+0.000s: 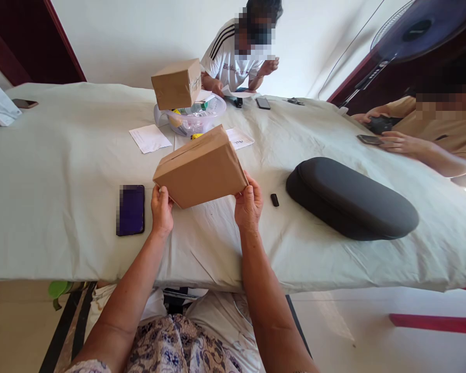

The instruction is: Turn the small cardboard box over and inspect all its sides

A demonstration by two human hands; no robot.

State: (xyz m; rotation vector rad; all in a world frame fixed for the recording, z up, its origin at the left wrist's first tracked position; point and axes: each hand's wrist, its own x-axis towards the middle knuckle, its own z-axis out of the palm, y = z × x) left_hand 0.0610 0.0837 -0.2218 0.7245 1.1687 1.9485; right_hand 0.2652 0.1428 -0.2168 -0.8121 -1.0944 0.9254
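Shows bare forearms up to the left grip [162, 210] and right grip [248, 206]. Wears a pale floral garment [178, 347] printed with dark navy-purple blooms across the lap, with plain white cloth [213, 316] beside it.

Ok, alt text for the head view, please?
A tilted brown box is held by the left hand and right hand over a cloth-covered table. A phone lies to its left, a dark case to its right; one person sits across, another person at the right.

phone [130, 210] left of held box [200, 168]; case [351, 198] right; bowl [194, 116] behind, perhaps under second box [177, 83].
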